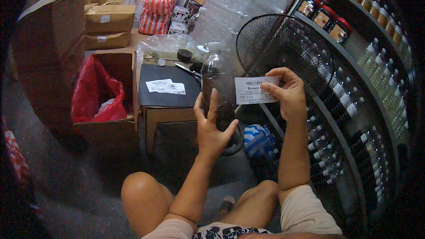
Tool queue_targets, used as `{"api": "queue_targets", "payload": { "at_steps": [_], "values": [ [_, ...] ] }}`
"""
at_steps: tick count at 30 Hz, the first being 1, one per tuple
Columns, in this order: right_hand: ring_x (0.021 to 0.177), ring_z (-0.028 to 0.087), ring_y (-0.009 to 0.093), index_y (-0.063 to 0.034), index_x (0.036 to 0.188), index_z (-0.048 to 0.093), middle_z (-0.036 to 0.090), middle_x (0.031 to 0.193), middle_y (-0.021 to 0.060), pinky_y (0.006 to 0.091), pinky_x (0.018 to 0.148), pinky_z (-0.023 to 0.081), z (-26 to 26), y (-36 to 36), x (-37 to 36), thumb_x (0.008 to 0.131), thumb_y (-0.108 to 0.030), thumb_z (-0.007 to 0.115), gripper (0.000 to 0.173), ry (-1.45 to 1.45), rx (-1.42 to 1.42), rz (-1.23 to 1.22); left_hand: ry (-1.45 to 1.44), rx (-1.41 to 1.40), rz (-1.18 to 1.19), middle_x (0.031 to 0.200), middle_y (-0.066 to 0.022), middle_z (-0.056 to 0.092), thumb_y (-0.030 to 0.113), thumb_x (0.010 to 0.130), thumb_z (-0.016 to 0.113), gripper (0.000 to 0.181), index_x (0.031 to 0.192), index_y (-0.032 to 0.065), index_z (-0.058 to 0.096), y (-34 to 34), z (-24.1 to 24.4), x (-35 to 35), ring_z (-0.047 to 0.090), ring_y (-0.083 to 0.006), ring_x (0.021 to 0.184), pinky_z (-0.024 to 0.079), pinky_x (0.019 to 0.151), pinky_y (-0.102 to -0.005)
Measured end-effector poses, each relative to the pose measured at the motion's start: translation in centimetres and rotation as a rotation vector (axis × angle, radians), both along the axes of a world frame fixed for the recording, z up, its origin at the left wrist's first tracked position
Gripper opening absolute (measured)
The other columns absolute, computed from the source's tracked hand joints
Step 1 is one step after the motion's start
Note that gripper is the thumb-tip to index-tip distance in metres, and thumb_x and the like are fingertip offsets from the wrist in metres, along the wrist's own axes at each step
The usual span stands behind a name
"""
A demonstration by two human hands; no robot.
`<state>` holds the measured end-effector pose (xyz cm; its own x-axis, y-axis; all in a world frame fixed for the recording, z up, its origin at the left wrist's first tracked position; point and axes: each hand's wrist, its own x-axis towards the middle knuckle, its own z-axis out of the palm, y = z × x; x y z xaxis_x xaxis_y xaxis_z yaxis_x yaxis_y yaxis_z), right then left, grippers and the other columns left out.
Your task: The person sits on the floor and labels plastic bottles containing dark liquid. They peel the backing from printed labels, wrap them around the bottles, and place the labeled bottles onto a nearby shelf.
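Note:
A plastic bottle (pixel 217 73) with a white cap and dark contents stands upright before me. My left hand (pixel 215 122) is at its lower part with the fingers spread; whether it grips the bottle cannot be told. Between thumb and fingers, my right hand (pixel 285 93) pinches a printed white label (pixel 251 90), just right of the bottle. More white labels (pixel 166 87) lie in a loose pile on the dark top of a small table (pixel 149 99). Partly hidden behind the bottle are scissors (pixel 187 69), near a black round object (pixel 184 55) and a small white disc (pixel 161 62).
A cardboard box (pixel 109 126) holding a red plastic bag (pixel 96 96) stands at the left. A black-caged fan (pixel 285 49) is behind my right hand. Shelves (pixel 345 46) with many bottles and red-lidded jars line the right. A blue-and-white bag (pixel 260 141) lies low beyond my arms.

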<state>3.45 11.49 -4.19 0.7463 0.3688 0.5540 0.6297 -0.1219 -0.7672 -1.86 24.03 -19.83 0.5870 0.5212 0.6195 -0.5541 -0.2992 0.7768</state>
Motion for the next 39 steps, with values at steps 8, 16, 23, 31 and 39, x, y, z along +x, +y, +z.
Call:
{"api": "queue_targets", "payload": {
  "at_steps": [8,16,23,31,39],
  "values": [
    [0.073,0.06,0.01,-0.0027,0.09,0.062,0.063,0.082,0.003,0.024,0.064,0.051,0.1,-0.3,-1.7,0.069,0.002,0.073,0.024,-0.162,-0.083,-0.117,0.043,0.011,-0.034,0.139,-0.022,0.023,0.016,0.06,0.08,0.104,0.144,0.0245,0.021,-1.1,1.3,-1.4,0.033,-0.0372,0.126,0.032,0.103,-0.0427],
    [0.075,0.06,0.01,-0.0022,0.091,0.061,0.062,0.083,0.0033,0.0229,0.066,0.05,0.2,-0.3,-3.1,0.07,0.005,0.072,0.024,-0.188,-0.087,-0.177,0.013,0.002,-0.053,0.14,-0.0225,0.021,0.015,0.061,0.081,0.108,0.146,0.0238,0.015,-1.7,1.9,-2.1,0.032,-0.0369,0.127,0.032,0.103,-0.0431],
    [0.077,0.06,0.01,-0.0018,0.091,0.061,0.062,0.084,0.0037,0.0227,0.067,0.05,0.3,-0.1,-3.6,0.07,0.003,0.073,0.024,-0.292,-0.086,-0.161,-0.088,0.02,-0.062,0.142,-0.0232,0.018,0.016,0.063,0.08,0.108,0.146,0.0226,0.012,-2.2,2.3,-2.6,0.03,-0.0375,0.128,0.031,0.103,-0.0436],
    [0.079,0.061,0.011,-0.001,0.091,0.06,0.061,0.087,0.0045,0.0235,0.069,0.05,0.7,-0.1,-4.0,0.07,0.004,0.073,0.025,-0.296,-0.098,-0.172,-0.118,0.051,-0.072,0.143,-0.0234,0.016,0.017,0.065,0.08,0.103,0.145,0.022,0.016,-2.5,2.6,-3.0,0.029,-0.0368,0.129,0.032,0.102,-0.0434],
    [0.08,0.06,0.011,-0.0014,0.09,0.061,0.061,0.088,0.0044,0.0239,0.07,0.05,0.4,-0.1,-4.0,0.069,0.004,0.073,0.025,-0.295,-0.096,-0.183,-0.086,0.089,-0.064,0.143,-0.0227,0.016,0.016,0.065,0.08,0.099,0.145,0.0206,0.021,-2.5,2.4,-3.0,0.03,-0.0367,0.129,0.033,0.102,-0.0426]
  ]
}}
